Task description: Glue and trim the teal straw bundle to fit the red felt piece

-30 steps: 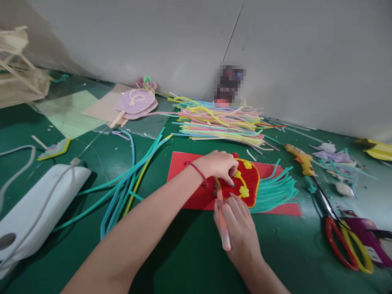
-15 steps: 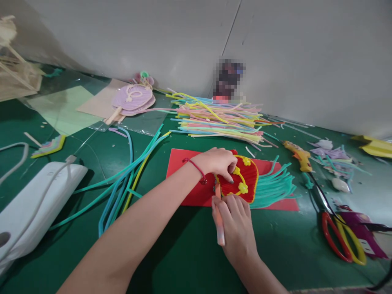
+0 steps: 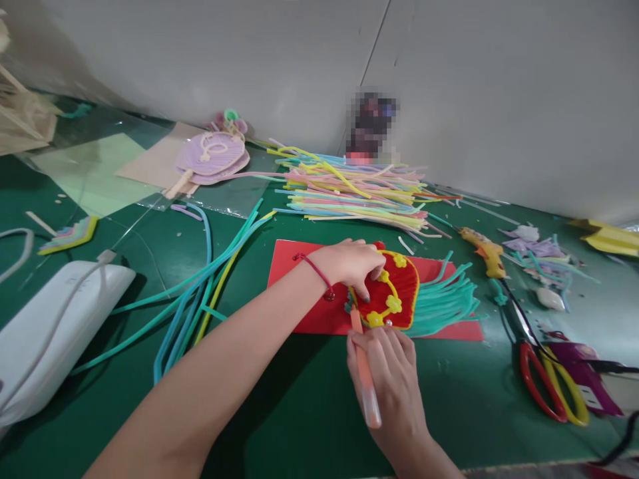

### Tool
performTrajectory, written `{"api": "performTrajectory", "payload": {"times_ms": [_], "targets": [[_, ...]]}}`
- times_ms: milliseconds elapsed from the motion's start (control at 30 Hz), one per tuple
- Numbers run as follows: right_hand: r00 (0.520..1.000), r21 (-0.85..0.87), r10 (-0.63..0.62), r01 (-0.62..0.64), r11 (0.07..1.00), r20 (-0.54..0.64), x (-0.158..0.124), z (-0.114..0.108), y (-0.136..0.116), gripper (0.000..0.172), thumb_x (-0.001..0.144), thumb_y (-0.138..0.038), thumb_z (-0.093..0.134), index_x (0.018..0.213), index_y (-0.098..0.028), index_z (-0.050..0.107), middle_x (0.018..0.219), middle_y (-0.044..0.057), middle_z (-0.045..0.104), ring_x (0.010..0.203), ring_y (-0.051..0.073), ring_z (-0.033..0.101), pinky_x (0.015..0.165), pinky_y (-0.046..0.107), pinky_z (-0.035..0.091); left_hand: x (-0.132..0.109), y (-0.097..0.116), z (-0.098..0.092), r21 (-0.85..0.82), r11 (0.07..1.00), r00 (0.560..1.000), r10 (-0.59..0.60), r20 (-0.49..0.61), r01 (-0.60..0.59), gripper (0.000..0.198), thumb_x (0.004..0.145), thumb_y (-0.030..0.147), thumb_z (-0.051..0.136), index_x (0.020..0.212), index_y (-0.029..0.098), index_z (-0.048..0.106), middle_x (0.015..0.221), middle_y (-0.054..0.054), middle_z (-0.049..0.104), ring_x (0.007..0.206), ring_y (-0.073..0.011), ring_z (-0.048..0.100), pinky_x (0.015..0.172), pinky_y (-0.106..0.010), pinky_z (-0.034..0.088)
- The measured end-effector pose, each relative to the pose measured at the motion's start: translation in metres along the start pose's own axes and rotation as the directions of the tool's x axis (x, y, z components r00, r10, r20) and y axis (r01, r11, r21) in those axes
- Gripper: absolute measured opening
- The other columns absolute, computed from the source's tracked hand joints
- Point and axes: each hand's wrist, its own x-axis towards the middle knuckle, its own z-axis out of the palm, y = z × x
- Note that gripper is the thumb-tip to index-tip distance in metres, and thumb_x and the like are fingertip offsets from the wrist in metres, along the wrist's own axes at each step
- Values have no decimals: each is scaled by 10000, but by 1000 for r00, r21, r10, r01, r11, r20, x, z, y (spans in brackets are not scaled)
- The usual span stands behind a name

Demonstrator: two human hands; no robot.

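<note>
A red fuzzy craft piece point(image 3: 372, 293), edged in yellow and bearing yellow flowers, lies on a sheet of red card point(image 3: 319, 319). From its right side spreads a fringe of teal pipe cleaners point(image 3: 446, 299). My left hand point(image 3: 352, 263) grips the piece at its upper left, thumb on top and the other fingers partly hidden. In my right hand point(image 3: 387, 362) is an orange pen point(image 3: 363, 362), fingers closed round it. Its tip meets the piece's lower left edge, close to the card; whether it touches the card I cannot tell.
Bundled coloured pipe cleaners point(image 3: 349, 189) lie behind the card, with loose blue and teal ones point(image 3: 200, 286) leftward. A white power bank-like box point(image 3: 64, 332) stands left. Rightward are a yellow glue gun point(image 3: 484, 253), scissors point(image 3: 542, 379) and scraps point(image 3: 539, 246). A lilac fan point(image 3: 212, 156) lies behind.
The pen has tilted, its back end swinging right and toward me, with my right hand shifting slightly down. My left hand keeps its hold, thumb moved a little left. The view has shifted slightly.
</note>
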Motion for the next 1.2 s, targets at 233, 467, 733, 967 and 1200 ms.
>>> {"api": "performTrajectory", "payload": {"times_ms": [233,467,733,967,1200], "targets": [[1000,-54,7,-6,999,11,0,11,1,116,890,-99,475,879,-166,570,681,17,516,672,175,472,722,339,386,1,0,-1,2,1000,1000,4,5,-4,253,715,301,717,892,194,571,1054,-31,621,952,-205,526,717,-284,350],[999,-44,33,-32,998,10,3,12,1,125,888,-101,456,886,-173,558,678,13,514,644,177,474,696,336,386,-1,0,-2,-19,1000,1000,11,23,-10,305,695,303,734,921,189,563,1072,-41,611,981,-209,508,730,-283,355],[999,-12,41,-41,999,34,-7,-2,-2,125,898,-104,447,838,-175,531,673,8,518,640,165,492,705,321,388,-3,6,-3,30,999,999,-27,18,27,292,706,263,729,926,191,550,1072,-41,601,1008,-210,492,726,-277,342],[998,-1,55,-55,998,40,-5,-1,-4,128,895,-95,448,848,-177,534,679,9,514,644,167,493,704,318,386,-3,6,-4,23,1000,999,-20,26,19,290,716,279,721,930,183,550,1093,-47,595,989,-203,499,726,-280,347],[999,-34,32,-31,999,30,-5,5,-1,138,894,-96,444,853,-186,540,673,7,520,647,171,486,697,318,373,-2,5,-3,15,1000,999,-20,27,19,303,702,274,732,931,190,552,1089,-42,596,974,-207,502,692,-279,337]]}}
